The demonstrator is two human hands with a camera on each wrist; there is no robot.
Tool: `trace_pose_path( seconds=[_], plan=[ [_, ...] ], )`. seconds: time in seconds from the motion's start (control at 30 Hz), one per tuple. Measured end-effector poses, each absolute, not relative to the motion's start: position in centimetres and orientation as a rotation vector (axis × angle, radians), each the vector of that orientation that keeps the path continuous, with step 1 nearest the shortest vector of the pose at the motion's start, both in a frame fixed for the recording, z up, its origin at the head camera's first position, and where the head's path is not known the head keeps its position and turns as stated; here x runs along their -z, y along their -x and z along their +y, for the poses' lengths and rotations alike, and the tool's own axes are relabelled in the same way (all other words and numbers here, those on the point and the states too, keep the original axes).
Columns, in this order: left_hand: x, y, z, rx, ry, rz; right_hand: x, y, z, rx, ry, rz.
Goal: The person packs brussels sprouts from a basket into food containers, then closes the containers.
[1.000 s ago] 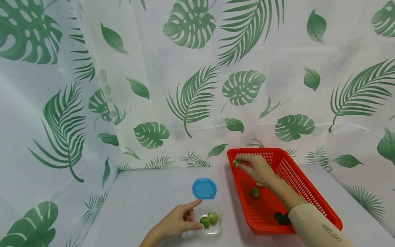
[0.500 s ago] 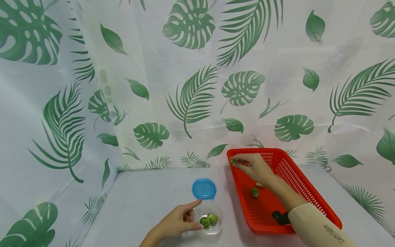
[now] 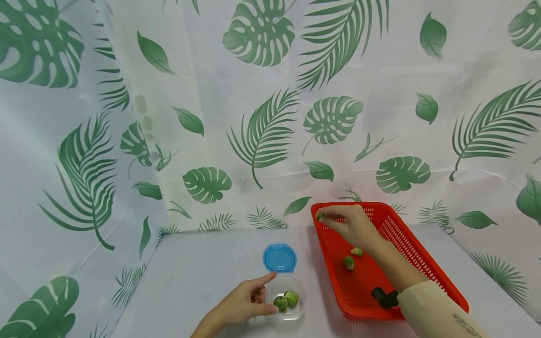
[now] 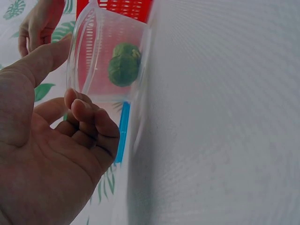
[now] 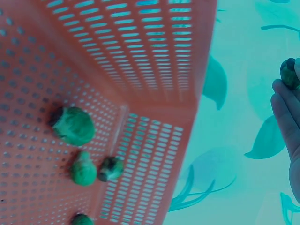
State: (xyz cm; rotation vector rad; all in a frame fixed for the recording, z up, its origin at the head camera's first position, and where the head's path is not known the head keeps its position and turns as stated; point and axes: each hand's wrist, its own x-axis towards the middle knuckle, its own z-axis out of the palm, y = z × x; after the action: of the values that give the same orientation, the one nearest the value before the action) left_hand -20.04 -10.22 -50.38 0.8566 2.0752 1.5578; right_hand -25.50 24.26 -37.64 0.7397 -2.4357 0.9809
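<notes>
My left hand [image 3: 245, 300] holds the left side of a small clear plastic container [image 3: 297, 310], index finger by the hinge and thumb at the near side. Inside it sit two Brussels sprouts [image 3: 291, 297], also visible through the wall in the left wrist view [image 4: 124, 65]. Its blue lid [image 3: 280, 258] lies folded back behind it. Over the far left corner of a red plastic basket [image 3: 336, 277], my right hand [image 3: 351, 227] pinches a small Brussels sprout [image 5: 288, 72] between thumb and fingertips.
Loose Brussels sprouts [image 5: 75, 126] lie on the basket floor, several of them in the right wrist view. The basket's slotted walls rise right of the container. A white cloth with green leaf prints hangs behind and at the left of the pale table [image 3: 190, 263].
Staying over the far left of the basket, my right hand has shifted slightly up and left with the Brussels sprout. My left hand and the container have not moved.
</notes>
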Motion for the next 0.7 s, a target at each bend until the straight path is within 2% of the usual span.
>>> trace_pose_path(
  seconds=[0.7],
  plan=[
    [50.1, 19.8, -10.3, -1.571, -0.826, 2.071, 35.6, 22.7, 22.7, -1.013, -0.794, -2.302]
  ],
)
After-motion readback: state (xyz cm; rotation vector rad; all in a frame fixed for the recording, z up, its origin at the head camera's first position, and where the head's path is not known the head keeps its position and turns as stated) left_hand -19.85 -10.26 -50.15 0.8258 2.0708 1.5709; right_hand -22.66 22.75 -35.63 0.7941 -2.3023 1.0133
